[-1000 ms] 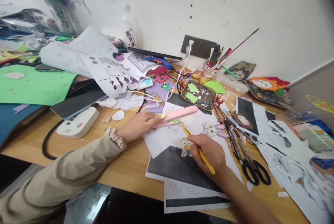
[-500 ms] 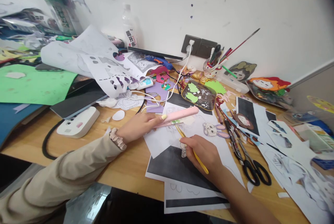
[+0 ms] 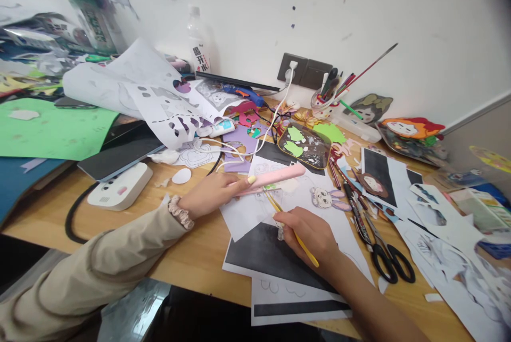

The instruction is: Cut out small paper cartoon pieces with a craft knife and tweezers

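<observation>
At the back of the wooden bench point(image 3: 191, 257) a small white cup point(image 3: 322, 107) stands crammed with pens and brushes, one long thin brush slanting far out to the right; beside it a dark, glossy oval tray point(image 3: 305, 145) holds green paper pieces and pale scraps. A clear plastic bottle point(image 3: 198, 47) rises against the wall, its label only partly legible. The left hand point(image 3: 211, 193), in a beige sleeve with a frilled cuff, is curled around the near end of a smooth pink rod-shaped tool point(image 3: 273, 176) that lies across a white sheet of paper point(image 3: 247, 211). The right hand point(image 3: 309, 233) is closed in a pinch on a slim yellow tool point(image 3: 293, 233), its tip lying near the pink one; which kind of tool it is cannot be told. Under this hand a small cartoon cutout point(image 3: 280, 232) is almost wholly covered, only a sliver showing at the fingers, resting on a sheet printed solid black. A rabbit cutout point(image 3: 328, 198) lies flat just beyond. Black-handled scissors point(image 3: 383, 254) rest to the right among white offcuts. The bench's left side is buried under curling, hole-cut white paper, and the right edge blurs.
</observation>
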The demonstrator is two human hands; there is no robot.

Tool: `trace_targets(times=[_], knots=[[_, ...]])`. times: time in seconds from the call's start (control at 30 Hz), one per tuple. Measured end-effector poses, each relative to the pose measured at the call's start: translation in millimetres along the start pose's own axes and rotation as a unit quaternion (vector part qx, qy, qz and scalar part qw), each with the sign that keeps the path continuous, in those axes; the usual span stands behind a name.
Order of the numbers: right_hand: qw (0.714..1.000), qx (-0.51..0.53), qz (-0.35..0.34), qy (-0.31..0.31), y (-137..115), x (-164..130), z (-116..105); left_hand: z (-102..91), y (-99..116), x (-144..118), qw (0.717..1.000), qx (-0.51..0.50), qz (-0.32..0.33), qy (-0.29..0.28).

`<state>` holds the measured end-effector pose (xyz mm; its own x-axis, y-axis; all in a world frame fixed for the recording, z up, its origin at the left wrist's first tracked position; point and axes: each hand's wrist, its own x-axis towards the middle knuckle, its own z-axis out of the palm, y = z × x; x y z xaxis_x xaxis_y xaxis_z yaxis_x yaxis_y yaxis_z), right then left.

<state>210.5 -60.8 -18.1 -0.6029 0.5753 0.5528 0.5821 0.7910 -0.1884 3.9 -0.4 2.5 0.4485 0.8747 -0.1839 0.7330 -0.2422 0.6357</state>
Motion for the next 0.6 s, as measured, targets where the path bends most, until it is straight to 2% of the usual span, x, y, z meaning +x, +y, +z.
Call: trace_targets(times=[0.2,0.3,0.4,0.47,0.6], knots=[[0.997,-0.029,-0.031,0.057,-1.0,-1.4,-9.1,-0.3,-2.6,-0.6,1.0,-0.004,-0.017,0.019],[0.991,-0.081,0.011,0.107,4.0,-3.8,-15.9,0.1,-5.5,0.1,0.999,-0.012,-0.021,0.04],[0.985,-0.125,0.052,0.107,9.0,-4.4,-23.0,0.5,-8.1,1.1,0.998,-0.016,-0.032,0.054],[0.988,-0.118,0.043,0.093,9.2,-3.4,-28.3,0.5,-8.8,1.5,0.998,-0.016,-0.035,0.056],[0.985,-0.088,0.01,0.151,3.6,-0.3,-38.8,-0.2,-7.9,1.6,0.997,-0.009,-0.058,0.039]])
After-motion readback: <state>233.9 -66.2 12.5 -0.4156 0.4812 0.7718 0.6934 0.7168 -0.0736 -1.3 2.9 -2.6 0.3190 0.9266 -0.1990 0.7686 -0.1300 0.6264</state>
